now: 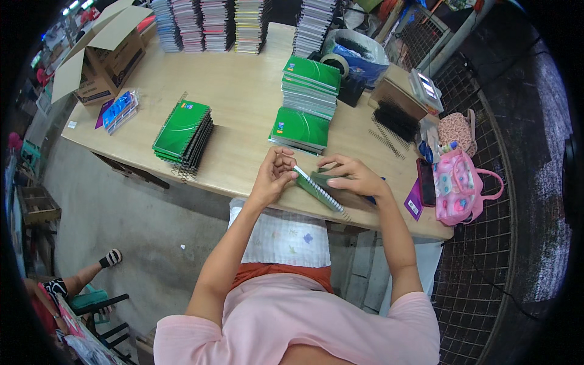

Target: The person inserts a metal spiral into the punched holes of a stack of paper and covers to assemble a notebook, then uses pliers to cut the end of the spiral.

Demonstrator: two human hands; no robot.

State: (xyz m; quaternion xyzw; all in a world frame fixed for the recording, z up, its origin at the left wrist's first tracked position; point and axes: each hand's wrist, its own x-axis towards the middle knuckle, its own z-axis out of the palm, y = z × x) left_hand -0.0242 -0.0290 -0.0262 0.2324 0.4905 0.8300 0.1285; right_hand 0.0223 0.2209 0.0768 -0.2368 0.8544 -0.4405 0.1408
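A green notebook with a wire coil along its edge stands tilted at the table's front edge, between my hands. My left hand pinches its upper left end, fingers curled. On the other side my right hand has its thumb and fingers bent round the green cover, which looks blurred. The coil's loose end sticks out at the notebook's lower right. Just beyond my hands lies a stack of green notebooks, with a taller green stack behind it. To the left sits a pile of coil-bound green notebooks.
Loose black coils lie at the right, near a phone and a pink bag. Tall notebook stacks line the back. An open cardboard box stands far left. A tape roll is beside a blue-lined bin.
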